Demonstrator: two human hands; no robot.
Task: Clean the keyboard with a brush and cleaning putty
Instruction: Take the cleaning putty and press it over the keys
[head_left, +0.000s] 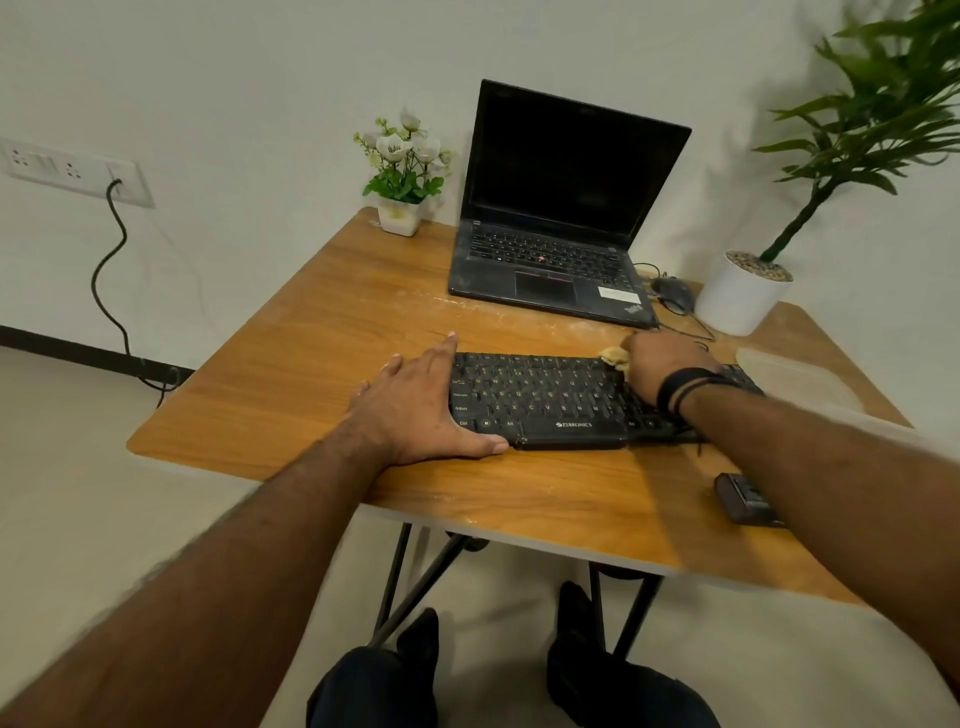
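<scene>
A black keyboard lies on the wooden table, in front of me. My left hand lies flat against the keyboard's left end, fingers straight, thumb along its front edge. My right hand is over the keyboard's upper right part and holds a lump of yellowish cleaning putty down on the top row of keys. My right forearm hides the keyboard's right end. A dark brush-like object lies near the table's front right edge, partly behind my arm.
An open black laptop stands behind the keyboard, a mouse with its cable to its right. A small flower pot sits at the back left, a large white plant pot at the back right. Pale dust streaks the table.
</scene>
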